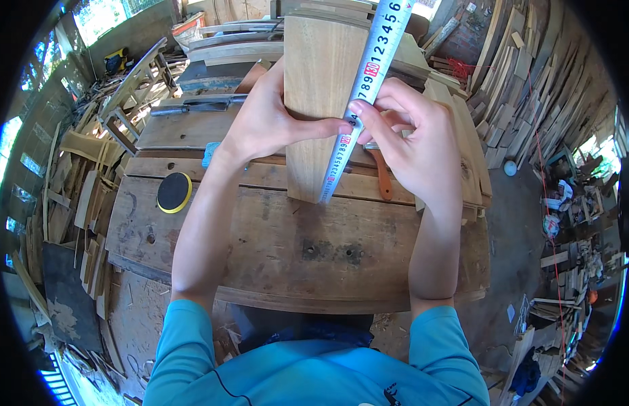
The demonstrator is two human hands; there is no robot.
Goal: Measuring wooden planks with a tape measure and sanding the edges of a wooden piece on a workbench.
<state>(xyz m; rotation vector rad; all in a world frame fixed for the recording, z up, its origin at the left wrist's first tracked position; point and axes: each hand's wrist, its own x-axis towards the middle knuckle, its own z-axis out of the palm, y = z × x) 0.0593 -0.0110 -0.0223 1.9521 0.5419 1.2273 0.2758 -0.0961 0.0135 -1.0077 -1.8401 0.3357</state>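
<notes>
A light-brown wooden board (316, 74) stands tilted up over the bench, its near end low above or on the benchtop. My left hand (264, 122) is closed around its left edge, with the thumb across the face and its tip at the tape. Along the board's right edge runs a white tape measure blade (375, 57), its lower end near the board's near end. My right hand (417, 139) pinches the blade between thumb and fingers, close to my left thumb tip. The tape's case is not in sight.
The wooden workbench (260, 237) carries a round black pad with a yellow rim (174, 192), an orange-handled tool (381, 177), a small light-blue item (209, 155) and long dark metal tools (199, 105). Stacked boards (463, 149) lie at the right; timber pieces (517, 88) lean beyond.
</notes>
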